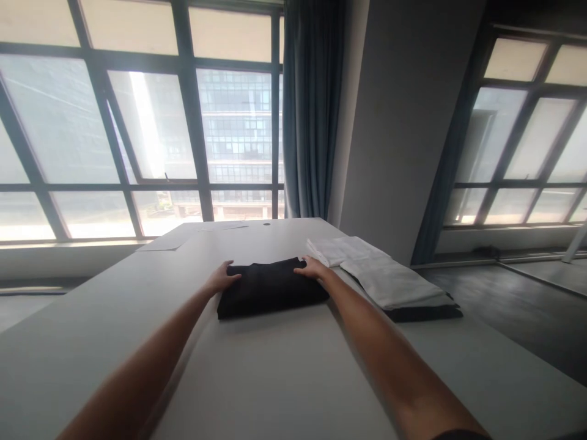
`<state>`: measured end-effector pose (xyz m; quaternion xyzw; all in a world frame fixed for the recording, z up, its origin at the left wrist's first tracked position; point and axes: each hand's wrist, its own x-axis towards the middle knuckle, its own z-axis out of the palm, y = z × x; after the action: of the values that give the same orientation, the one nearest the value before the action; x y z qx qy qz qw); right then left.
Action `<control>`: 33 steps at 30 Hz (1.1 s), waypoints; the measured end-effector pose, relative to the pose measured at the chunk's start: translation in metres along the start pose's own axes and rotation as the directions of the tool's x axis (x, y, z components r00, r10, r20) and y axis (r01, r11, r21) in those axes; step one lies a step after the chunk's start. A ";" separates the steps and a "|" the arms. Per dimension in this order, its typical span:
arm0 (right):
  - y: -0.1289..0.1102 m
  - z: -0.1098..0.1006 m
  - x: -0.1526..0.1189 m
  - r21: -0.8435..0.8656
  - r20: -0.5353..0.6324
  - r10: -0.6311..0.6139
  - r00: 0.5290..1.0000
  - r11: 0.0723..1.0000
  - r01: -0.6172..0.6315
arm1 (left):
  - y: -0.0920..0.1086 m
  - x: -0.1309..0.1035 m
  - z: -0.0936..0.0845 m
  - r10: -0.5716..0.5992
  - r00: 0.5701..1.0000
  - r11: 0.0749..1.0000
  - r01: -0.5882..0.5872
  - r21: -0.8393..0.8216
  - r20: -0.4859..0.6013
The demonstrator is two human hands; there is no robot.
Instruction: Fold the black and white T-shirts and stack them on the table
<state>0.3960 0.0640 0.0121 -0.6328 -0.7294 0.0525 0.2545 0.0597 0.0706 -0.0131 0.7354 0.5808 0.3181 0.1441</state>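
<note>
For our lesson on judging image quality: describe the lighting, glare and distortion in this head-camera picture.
Head view: strong backlight from the windows, with glare washing out the panes; the black folded cloth under the left hand and right hand loses detail in shadow; wide-angle distortion tilts the window frames and pillar.

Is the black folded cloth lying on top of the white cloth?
No, the black cloth lies on the table, left of the white cloth.

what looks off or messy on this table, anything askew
Nothing much stands out. The black cloth lies folded flat on the table, with the left hand and right hand on its far corners. The white stack beside it is folded too, though it sits close to the table's right edge.
</note>
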 end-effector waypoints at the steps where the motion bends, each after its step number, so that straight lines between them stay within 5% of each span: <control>1: 0.002 0.008 -0.002 0.000 0.007 0.003 1.000 1.000 -0.003 | -0.007 0.000 0.005 0.034 0.999 0.999 -0.034 0.029 0.012; 6: 0.013 0.017 0.005 0.055 0.030 0.043 0.999 0.998 -0.044 | -0.012 0.008 0.008 0.085 0.989 0.996 -0.079 0.051 -0.121; 10: 0.021 0.011 0.014 0.102 -0.061 0.068 0.996 0.993 -0.061 | -0.004 0.016 0.008 0.169 0.945 0.986 -0.162 0.046 -0.279; 14: 0.021 0.012 0.004 -0.046 -0.046 0.125 0.991 0.991 -0.127 | -0.007 0.019 0.011 0.051 0.990 0.968 -0.017 0.250 -0.131; 18: -0.008 0.015 -0.010 -0.248 0.021 0.120 0.993 0.962 -0.111 | 0.009 0.014 0.019 0.040 0.997 0.936 -0.012 0.352 -0.070; 21: -0.045 0.021 -0.013 -0.236 0.065 -0.047 0.997 0.970 0.061 | 0.044 0.003 0.037 0.167 0.986 0.897 -0.156 0.413 0.011; 23: -0.065 0.031 -0.012 -0.167 0.179 -0.167 0.969 0.966 0.197 | 0.066 -0.006 0.055 0.305 0.944 0.865 -0.330 0.377 0.126; 25: -0.075 0.044 -0.011 -0.104 0.299 -0.220 0.929 0.960 0.261 | 0.076 -0.013 0.070 0.310 0.925 0.856 -0.372 0.359 0.220; 28: -0.070 0.062 -0.011 -0.100 0.393 -0.157 0.906 0.972 0.212 | 0.067 -0.018 0.079 0.208 0.940 0.876 -0.301 0.375 0.270; 33: -0.040 0.066 -0.009 -0.179 0.375 0.000 0.927 0.981 0.072 | 0.028 -0.010 0.061 0.011 0.973 0.901 -0.109 0.419 0.230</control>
<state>0.3321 0.0641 -0.0323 -0.6190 -0.7777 0.0974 0.0505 0.1187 0.0630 -0.0464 0.7973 0.5938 0.1028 0.0327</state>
